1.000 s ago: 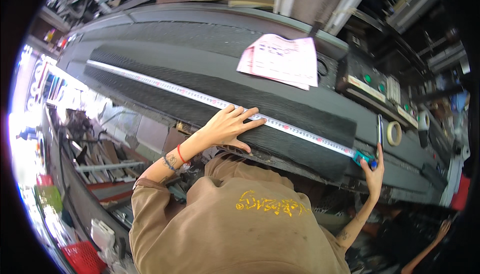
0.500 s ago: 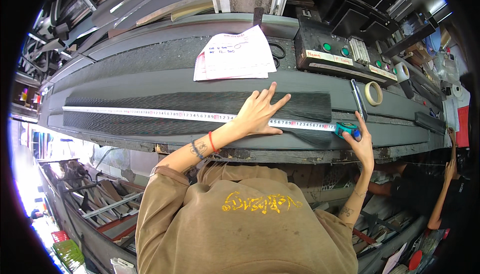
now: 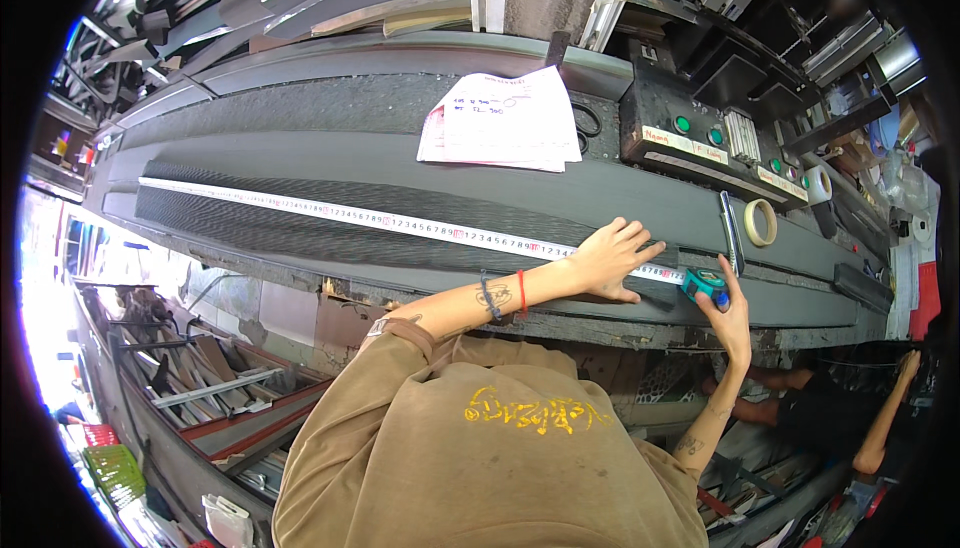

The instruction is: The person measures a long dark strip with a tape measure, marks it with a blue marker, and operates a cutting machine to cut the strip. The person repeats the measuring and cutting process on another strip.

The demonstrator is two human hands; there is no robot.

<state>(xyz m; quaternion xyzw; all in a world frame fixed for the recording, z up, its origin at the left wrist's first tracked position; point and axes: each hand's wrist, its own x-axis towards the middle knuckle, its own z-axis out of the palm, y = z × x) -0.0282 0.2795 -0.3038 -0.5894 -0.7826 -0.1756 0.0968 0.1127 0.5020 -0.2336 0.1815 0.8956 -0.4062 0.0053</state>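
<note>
A long strip of dark pleated mesh (image 3: 240, 228) lies along the grey bench. Over it runs the white blade of a tape measure (image 3: 410, 226), pulled out from the strip's left end to the right. My right hand (image 3: 734, 320) is closed around the teal tape measure case (image 3: 706, 286) at the strip's right end. My left hand (image 3: 612, 260) lies over the blade and mesh close to the case, fingers spread, covering part of the blade. Beside my right hand, a utility knife (image 3: 731, 234) rests on the bench.
A roll of masking tape (image 3: 760, 223) sits right of the knife. Papers with handwriting (image 3: 500, 128) lie behind the strip, partly over black-handled scissors (image 3: 588, 120). A control box with green buttons (image 3: 690, 153) stands at the back right. Another person's arm (image 3: 888, 418) shows at far right.
My left hand has slid right along the blade toward the tape measure case. My right hand still holds the case. The whole view has shifted and tilted slightly.
</note>
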